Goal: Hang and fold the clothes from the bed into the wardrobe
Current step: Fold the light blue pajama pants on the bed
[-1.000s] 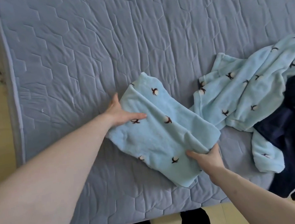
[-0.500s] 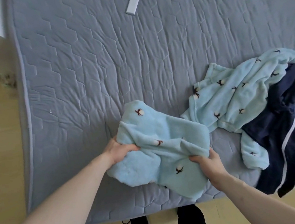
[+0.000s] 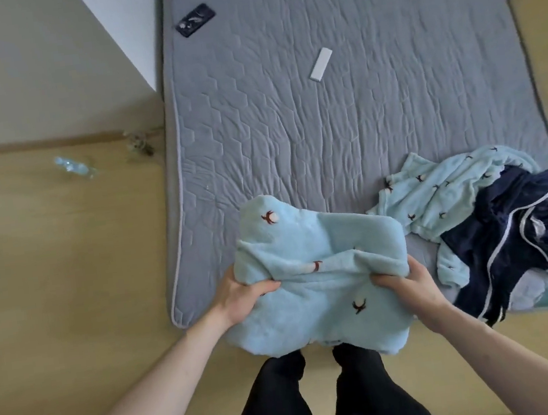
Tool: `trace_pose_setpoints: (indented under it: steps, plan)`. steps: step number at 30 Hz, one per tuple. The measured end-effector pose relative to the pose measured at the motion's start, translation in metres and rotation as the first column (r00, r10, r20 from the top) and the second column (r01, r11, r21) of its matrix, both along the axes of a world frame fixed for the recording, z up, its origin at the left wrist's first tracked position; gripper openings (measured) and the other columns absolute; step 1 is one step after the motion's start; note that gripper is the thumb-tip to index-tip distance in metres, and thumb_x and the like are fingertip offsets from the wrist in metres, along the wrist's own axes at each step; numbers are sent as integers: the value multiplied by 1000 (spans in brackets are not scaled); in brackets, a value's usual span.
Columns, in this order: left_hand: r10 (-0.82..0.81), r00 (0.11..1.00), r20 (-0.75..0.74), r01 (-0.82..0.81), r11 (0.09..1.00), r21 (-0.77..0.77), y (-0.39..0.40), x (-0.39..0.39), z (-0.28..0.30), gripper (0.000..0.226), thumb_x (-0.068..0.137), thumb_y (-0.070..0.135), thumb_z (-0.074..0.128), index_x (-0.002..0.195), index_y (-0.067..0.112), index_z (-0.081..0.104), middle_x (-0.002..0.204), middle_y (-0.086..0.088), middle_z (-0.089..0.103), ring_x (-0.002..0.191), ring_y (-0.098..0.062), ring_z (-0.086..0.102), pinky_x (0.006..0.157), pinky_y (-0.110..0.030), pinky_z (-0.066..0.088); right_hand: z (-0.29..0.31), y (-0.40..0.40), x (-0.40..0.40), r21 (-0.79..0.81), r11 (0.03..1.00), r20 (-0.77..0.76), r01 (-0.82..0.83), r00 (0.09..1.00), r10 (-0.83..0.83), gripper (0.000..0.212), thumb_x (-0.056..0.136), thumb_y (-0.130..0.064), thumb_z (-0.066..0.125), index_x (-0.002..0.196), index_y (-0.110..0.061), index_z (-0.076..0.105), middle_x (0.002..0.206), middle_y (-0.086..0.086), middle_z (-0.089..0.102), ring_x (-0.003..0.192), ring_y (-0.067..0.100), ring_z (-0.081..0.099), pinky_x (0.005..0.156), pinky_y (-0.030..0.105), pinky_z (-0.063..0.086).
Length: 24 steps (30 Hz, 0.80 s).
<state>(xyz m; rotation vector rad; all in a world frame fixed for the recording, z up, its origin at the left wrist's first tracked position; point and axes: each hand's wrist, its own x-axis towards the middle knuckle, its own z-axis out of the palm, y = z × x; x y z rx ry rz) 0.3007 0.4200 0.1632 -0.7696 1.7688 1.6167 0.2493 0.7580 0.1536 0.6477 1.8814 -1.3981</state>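
Fleecy pale-blue fabric is bunching between both hands: the folded fleece garment (image 3: 319,277) is hanging just past the near edge of the bed (image 3: 289,119), over the person's dark trouser legs. The left hand (image 3: 241,292) is pinching its left side, thumb on top and fingers curled under, and the right hand (image 3: 409,282) is clamping its right side the same way, so each grip is closed on cloth. The fold is sagging in the middle and a lobe is poking up at the far side; to my eye the carrier is best off sliding both palms flat beneath it and keeping it level, so the layers are not slipping apart on the way to the wardrobe, which is not in view. Counting what is lying about: one matching blue fleece piece (image 3: 444,196) and one navy garment with white piping (image 3: 525,238) are heaped together at the near right corner of the bed; one white slim bar (image 3: 320,64) is sitting mid-bed; one dark phone (image 3: 195,19) is lying by the far left edge.
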Motion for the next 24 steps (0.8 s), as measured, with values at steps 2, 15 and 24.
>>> trace_pose_setpoints:
  steps: [2,15,24]
  plan:
    - [72,997,3,-72,997,-12,-15,18,32,41,67,40,89,106,38,75,107,8,77,96,-14,75,79,-40,61,32,-20,3,-33,999,-30,-29,999,28,34,77,-25,83,99,-48,69,100,-13,77,88,7,75,67,27,60]
    - [509,850,-137,-526,837,-153,-71,117,179,45,67,34,89,109,30,72,100,8,79,85,-15,77,62,-27,59,148,-136,-20,-221,895,-256,-387,909,330,43,66,-39,85,106,-44,70,99,-9,78,88,13,77,72,36,63]
    - [761,558,-331,-828,536,-166,-137,201,232,58,55,46,92,108,30,74,99,11,78,88,-13,76,80,-41,60,226,-289,-29,-240,656,-436,-716,683,586,43,69,-40,85,109,-44,70,102,-10,78,90,12,77,75,38,62]
